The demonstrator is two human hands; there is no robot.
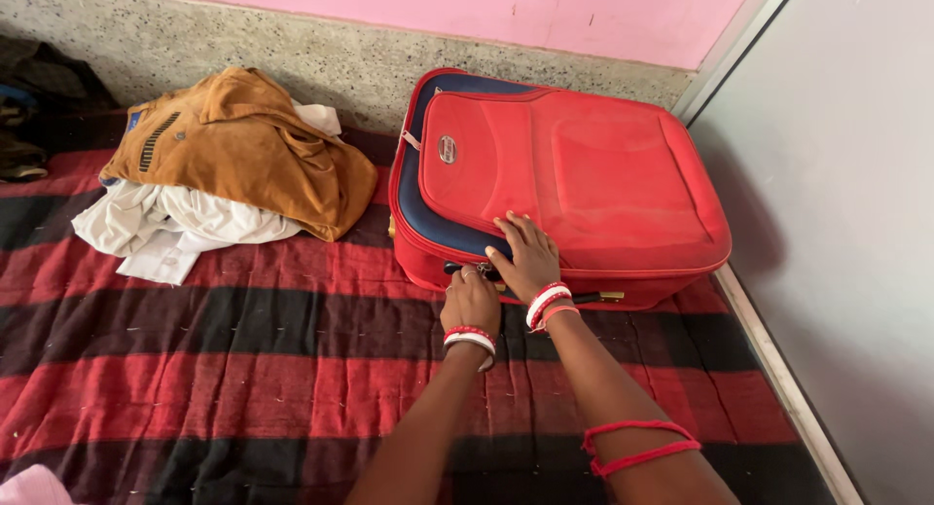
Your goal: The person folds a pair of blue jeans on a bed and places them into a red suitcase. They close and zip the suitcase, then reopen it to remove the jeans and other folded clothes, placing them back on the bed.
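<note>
A: Red soft suitcase (pixel 574 179) lies flat on the striped bed (pixel 243 369), at 12 o'clock from both hands, against the wall corner. Long axis runs 9-to-3, handle and zip edge facing 6

B: hands?

A: right hand (pixel 526 257) rests palm down on the lid's near edge, fingers (pixel 513 229) spread, pointing to 11. Left hand (pixel 472 301) just below it at the front wall, fingers pressed together, pinching something small at the zip line; looks like a zip pull, too small to be sure. Left is nearer the zip

B: anything else?

A: clothes pile (pixel 229 164) at 10 o'clock, well apart
</note>
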